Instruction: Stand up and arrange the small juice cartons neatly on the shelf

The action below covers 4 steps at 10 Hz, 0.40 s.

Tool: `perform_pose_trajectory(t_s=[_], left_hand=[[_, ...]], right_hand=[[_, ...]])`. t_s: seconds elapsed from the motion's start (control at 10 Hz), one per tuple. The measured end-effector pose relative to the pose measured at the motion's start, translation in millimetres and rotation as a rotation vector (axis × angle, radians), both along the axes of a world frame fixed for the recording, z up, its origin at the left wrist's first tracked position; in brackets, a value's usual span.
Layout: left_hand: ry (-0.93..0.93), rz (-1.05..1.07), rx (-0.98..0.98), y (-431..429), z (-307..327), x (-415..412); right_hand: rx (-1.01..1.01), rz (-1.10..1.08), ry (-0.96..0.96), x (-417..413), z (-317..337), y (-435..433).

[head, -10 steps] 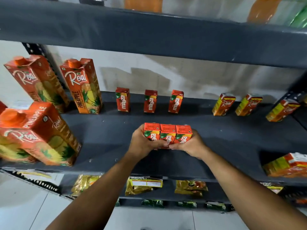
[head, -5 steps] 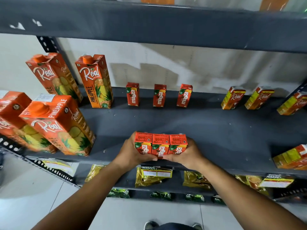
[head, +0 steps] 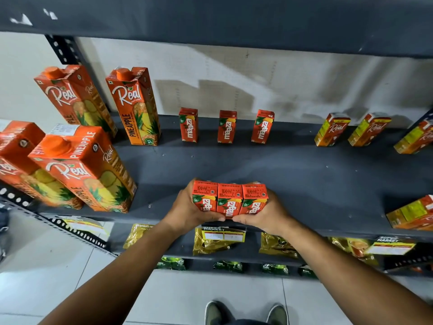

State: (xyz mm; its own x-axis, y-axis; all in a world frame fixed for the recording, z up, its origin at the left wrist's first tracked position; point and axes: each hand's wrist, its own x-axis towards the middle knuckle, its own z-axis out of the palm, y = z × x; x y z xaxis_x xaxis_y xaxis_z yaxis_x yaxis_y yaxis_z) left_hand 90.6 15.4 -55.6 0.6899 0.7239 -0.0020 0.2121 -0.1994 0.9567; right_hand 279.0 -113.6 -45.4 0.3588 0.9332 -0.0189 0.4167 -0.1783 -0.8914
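Three small red Maaza cartons [head: 229, 199] stand pressed side by side near the front edge of the dark grey shelf [head: 304, 174]. My left hand [head: 187, 207] clasps the left end of the row and my right hand [head: 267, 213] clasps the right end, thumbs meeting under the front. Three more small Maaza cartons [head: 227, 126] stand upright and spaced apart along the back wall. Small yellow-and-red Real cartons [head: 351, 130] stand at the back right.
Tall orange Real pineapple cartons [head: 79, 170] stand at the left, two more [head: 133, 105] behind them. Another small Real carton [head: 412, 214] lies at the front right. Lower shelves hold yellow packets [head: 210, 242] and green packets. An upper shelf [head: 210, 17] overhangs.
The row of three cartons and both hands have come toward the front edge of the shelf as the view tilted down; my feet now show on the floor.
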Motion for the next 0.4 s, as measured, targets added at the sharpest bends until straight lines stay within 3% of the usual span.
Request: perform_pose_trajectory(t_s=[0.2,0.4], left_hand=[[-0.009,-0.008,0.005,-1.8,-2.0,-0.3],[-0.134,-0.008,-0.005,-10.8,8.9,-3.6]], right_hand=[[0.057,-0.01,0.021,0.7,-6.5,-0.3],[0.119,0.066,0.051,-3.0,4.4,-4.8]])
